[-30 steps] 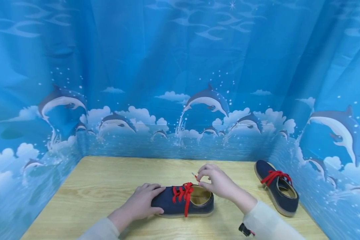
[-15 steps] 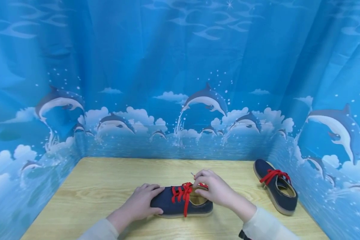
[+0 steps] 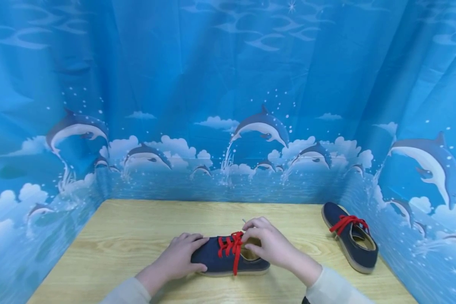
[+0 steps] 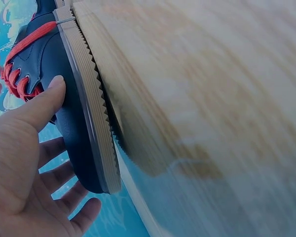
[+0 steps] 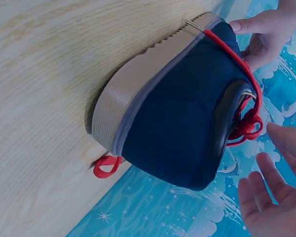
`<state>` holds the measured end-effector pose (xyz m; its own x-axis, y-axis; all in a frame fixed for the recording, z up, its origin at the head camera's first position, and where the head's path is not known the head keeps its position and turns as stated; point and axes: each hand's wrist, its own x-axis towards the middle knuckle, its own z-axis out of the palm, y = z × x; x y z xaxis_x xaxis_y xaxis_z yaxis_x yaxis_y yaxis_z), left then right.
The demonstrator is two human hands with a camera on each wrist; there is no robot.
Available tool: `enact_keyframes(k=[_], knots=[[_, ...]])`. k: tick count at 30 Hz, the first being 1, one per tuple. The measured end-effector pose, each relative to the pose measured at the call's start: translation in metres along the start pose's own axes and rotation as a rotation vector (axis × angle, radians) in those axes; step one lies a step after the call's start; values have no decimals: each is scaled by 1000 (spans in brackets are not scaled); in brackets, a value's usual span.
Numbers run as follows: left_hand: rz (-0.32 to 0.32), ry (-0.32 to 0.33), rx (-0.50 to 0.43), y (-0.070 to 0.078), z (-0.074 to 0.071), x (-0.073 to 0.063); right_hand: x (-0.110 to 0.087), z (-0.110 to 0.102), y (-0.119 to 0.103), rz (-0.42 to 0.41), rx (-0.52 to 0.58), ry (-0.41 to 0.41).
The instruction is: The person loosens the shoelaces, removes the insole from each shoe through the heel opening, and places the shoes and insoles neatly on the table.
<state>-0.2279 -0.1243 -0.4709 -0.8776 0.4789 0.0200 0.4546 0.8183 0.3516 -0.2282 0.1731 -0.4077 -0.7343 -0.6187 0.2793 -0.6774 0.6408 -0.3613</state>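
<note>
Left hand [image 3: 177, 256] grasped a navy shoe [image 3: 226, 264] by its toe on the tabletop [image 3: 144, 219]; right hand [image 3: 267, 241], fingers [image 5: 272, 174] released, hung beside red laces [image 3: 237, 241].

From above the left hand [image 3: 176, 256] and right hand [image 3: 267, 242], the head view looked forward and down; much closer, the wrist views shared the navy, red-laced, low-cut shoe [image 3: 218, 265], left nearest its toe, right its heel.

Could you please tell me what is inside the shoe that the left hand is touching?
Inside the shoe, tan lining shows in the head view. The right hand partly covers it, and whatever lies further forward cannot be seen, as the shoe itself covers it.
</note>
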Motion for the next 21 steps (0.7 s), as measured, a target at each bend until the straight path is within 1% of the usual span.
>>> enact_keyframes(k=[7, 14, 21], knots=[[-1, -4, 1, 0, 0, 0, -1, 9, 2, -37, -33, 11], [-3, -2, -3, 1, -1, -1, 0, 13, 1, -65, -40, 30], [-4, -5, -1, 0, -1, -1, 1, 21, 2, -69, -69, 79]])
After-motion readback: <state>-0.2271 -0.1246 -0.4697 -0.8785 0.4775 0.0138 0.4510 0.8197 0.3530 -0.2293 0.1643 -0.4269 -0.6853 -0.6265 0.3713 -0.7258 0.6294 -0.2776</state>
